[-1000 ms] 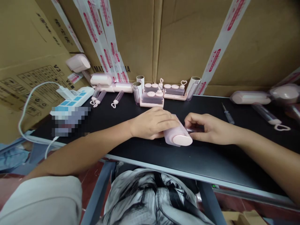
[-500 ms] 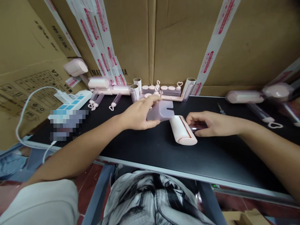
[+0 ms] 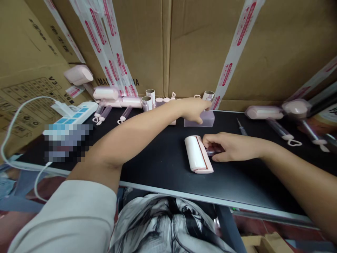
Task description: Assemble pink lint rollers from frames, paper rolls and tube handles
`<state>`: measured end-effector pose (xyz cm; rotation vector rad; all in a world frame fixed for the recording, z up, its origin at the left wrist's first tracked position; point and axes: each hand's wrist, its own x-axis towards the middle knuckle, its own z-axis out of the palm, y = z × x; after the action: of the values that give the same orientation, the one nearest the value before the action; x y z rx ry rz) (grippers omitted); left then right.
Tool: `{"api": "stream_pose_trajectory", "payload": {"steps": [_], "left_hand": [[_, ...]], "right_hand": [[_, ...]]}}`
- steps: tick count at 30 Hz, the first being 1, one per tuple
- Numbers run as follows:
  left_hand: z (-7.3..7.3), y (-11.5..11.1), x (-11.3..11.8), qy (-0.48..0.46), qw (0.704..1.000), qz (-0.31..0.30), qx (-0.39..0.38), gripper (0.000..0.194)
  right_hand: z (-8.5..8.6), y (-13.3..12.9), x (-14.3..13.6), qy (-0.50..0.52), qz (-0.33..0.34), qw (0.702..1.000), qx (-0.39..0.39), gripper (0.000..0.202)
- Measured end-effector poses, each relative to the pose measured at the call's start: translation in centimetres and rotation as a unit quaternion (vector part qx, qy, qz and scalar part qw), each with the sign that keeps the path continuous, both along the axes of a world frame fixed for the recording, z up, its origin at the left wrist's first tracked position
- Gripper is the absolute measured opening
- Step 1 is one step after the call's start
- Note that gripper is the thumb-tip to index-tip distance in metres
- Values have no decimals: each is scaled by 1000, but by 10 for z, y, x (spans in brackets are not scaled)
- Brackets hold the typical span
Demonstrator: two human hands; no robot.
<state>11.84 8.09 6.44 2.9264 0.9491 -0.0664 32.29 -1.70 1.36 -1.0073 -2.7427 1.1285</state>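
A lint roller [image 3: 198, 154] with a white sticky roll and pale pink frame lies tilted above the black table. My right hand [image 3: 223, 147] is closed round its clear handle, which is mostly hidden by the fingers. My left hand [image 3: 195, 109] reaches to the back of the table, fingers stretched towards a cardboard-cored paper roll [image 3: 209, 95]. Beneath that hand a translucent purple cover [image 3: 193, 123] rests on the table. The left thumb hangs apart from the fingers, in front of the cover; whether the fingertips touch the roll is unclear.
Several pink lint rollers [image 3: 106, 94] lie at the back left, with more rollers [image 3: 264, 112] at the right. A screwdriver [image 3: 241, 127] lies behind my right hand. At the left is a white power strip [image 3: 71, 117] with a cable. Cardboard boxes [image 3: 195, 45] wall the back.
My left hand has moved right and back, and the purple cover it held is now on the table. The lint roller in my right hand has shifted slightly left and nearer.
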Motion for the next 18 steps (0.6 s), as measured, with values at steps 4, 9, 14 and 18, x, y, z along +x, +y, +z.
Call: {"api": "stream_pose_trajectory", "payload": {"steps": [4,9,14,18], "left_hand": [[-11,6,-1,40,999,12,18,67],[-18,15,-7,33,998,12,56,58],[-21,23,-12,33,997,14,72,61],[-20,23,-17,32,997,32,67,63]], "right_hand": [[0,0,0,-3,-1,1000,6,20],[0,0,1,2,5,1000,10,20],[0,0,0,2,-2,1000,12,21],[0,-1,0,2,-9,1000,7,20]]}}
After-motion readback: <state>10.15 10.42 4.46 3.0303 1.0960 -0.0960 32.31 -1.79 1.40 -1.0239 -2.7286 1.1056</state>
